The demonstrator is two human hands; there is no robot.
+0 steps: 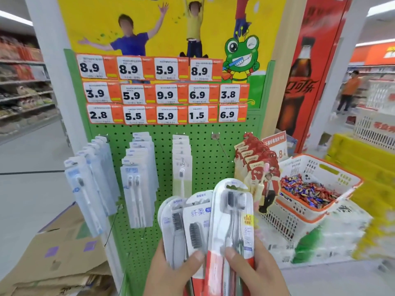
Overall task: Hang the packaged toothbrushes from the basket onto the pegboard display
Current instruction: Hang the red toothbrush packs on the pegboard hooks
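My left hand (pixel 171 272) grips a fanned stack of packaged toothbrushes (pixel 186 223) with black bristles, thumb across their fronts. My right hand (pixel 254 272) pinches a single red-based toothbrush pack (pixel 232 218) in front of that stack, held upright below the green pegboard (pixel 205 150). One bare metal hook (pixel 221 144) juts from the board just above the pack. The other hooks carry rows of hanging toothbrush packs (pixel 136 180). No source basket for the toothbrushes is in view.
Orange price tags (pixel 164 92) fill the board's upper part. Red carded brushes (pixel 258 167) hang at the right edge. A white and orange basket of wrapped candy (pixel 310 189) stands to the right. Flattened cardboard (pixel 59 257) lies at lower left. A person (pixel 348 90) stands far right.
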